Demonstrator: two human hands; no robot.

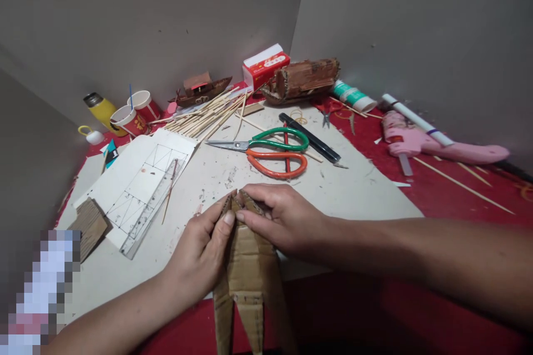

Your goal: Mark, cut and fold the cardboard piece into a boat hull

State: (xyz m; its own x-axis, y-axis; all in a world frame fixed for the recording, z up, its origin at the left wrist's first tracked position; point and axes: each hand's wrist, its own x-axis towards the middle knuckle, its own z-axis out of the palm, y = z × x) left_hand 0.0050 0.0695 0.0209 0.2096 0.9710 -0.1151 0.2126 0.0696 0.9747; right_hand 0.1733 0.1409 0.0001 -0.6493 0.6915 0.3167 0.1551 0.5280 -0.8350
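A brown cut-and-folded cardboard piece (246, 258) is held between both hands at the table's near edge, its long pointed strips hanging down over the red cloth. My left hand (208, 238) pinches its upper left side, thumb on the face toward me. On the upper right, my right hand (281, 211) grips the folded top edge with thumb and fingers. The two thumbs lie close together near the top, and some fingertips are hidden behind the cardboard. Just beyond the hands lie large scissors (250, 146) with one green and one orange handle.
Behind lie wooden sticks (212, 111), two model boats (204, 89), a red-white box (266, 66) and a black marker (310, 138). Leftward are a drawing sheet (141, 177), a clear ruler (150, 211), paper cups (130, 121) and a yellow bottle (104, 113). A pink glue gun (441, 147) lies right.
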